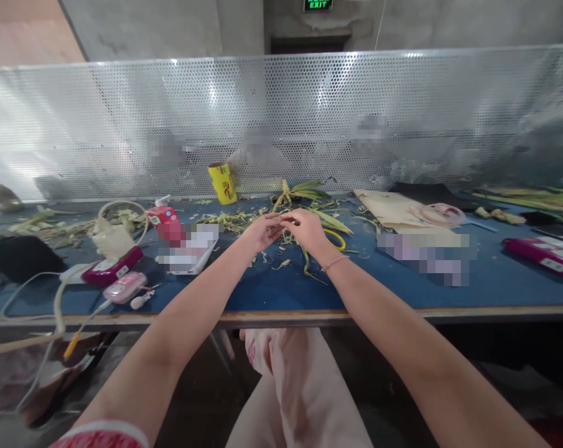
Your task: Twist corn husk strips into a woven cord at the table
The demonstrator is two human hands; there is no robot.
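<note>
My left hand (263, 232) and my right hand (307, 229) meet at the fingertips just above the blue tabletop (272, 297). Both have their fingers bent and pinched together; whatever lies between them is too small to make out. Behind them is a bundle of green and pale plant leaves (311, 190). Pale plant scraps (283, 264) are scattered below the hands, and a yellow ring-shaped loop (337, 239) shows beside my right hand. A thin bracelet circles my right wrist.
Left: a red carton (165, 222), a white box (198, 252), a purple device (111, 266), a pink case (125, 287) and cables. Behind stands a yellow roll (223, 184) before a perforated metal screen (290, 112). Right: brown paper (390, 208), a pink ring (442, 214), another purple device (540, 255).
</note>
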